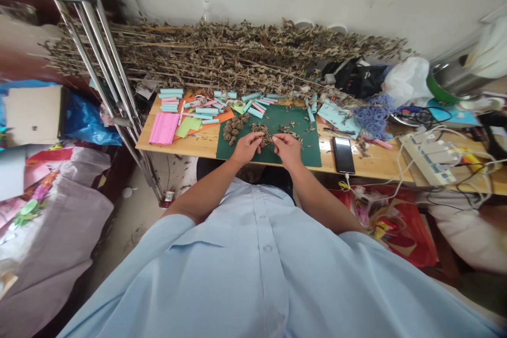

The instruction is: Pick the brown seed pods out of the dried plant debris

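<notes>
Over the near edge of a green mat (277,116), my left hand (246,148) and my right hand (288,149) face each other a short way apart. Both have their fingers closed on bits of dried leaves (268,139), pinched at the fingertips. Crumbled leaf pieces (285,129) lie scattered on the mat just beyond them. Beside my left hand sits a cluster of brown, lumpy balls (234,128), apparently made of the same dried plant. Exactly how much leaf each hand grips is partly hidden by the fingers.
Dried leafy stalks (222,55) are heaped along the wall. Blue and pink paper rolls (206,111) and pink paper (163,128) lie left of the mat. A phone (343,155), purple string (374,116) and a power strip (428,158) lie right. Metal crutches (106,58) lean at the left.
</notes>
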A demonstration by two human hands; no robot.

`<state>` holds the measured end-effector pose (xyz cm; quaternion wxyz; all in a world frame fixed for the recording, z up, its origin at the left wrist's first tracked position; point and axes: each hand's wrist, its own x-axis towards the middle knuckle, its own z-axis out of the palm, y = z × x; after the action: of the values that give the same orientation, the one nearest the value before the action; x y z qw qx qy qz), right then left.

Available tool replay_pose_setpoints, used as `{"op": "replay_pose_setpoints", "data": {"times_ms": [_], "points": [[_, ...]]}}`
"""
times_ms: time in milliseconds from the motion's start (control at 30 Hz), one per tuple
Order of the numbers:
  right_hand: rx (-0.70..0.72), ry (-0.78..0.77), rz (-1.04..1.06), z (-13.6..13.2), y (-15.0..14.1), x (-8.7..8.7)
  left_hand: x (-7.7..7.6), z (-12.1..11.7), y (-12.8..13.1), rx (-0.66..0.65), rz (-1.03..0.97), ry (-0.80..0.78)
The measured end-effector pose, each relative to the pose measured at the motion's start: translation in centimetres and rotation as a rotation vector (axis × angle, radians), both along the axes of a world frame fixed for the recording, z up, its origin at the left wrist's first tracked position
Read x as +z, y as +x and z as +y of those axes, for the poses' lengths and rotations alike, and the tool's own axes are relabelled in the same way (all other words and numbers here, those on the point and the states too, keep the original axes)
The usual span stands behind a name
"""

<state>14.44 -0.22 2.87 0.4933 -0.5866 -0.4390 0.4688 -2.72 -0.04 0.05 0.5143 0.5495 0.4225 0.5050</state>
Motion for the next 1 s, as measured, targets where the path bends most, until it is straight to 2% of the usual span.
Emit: {"op": "replay_pose_setpoints", "data": {"times_ms": [200, 467, 633, 1000], "points": [[0.002, -0.066, 0.136, -0.5, -0.4, 1.0, 0.0, -0.2, -0.1, 0.005, 0.057, 0.019], [0.003, -0.113, 0.185, -0.5, -0.2, 0.8, -0.4, 0.0, 0.0, 0.022, 0.012, -0.015], [0.099, -0.169, 0.277, -0.8, 0.2, 1.1, -0.3, -0.2, -0.1, 0.027, 0.076, 0.058], [0.13, -0.136, 0.245, -1.2, -0.4, 1.8, 0.3, -0.2, -0.1, 0.047, 0.089, 0.022]]}}
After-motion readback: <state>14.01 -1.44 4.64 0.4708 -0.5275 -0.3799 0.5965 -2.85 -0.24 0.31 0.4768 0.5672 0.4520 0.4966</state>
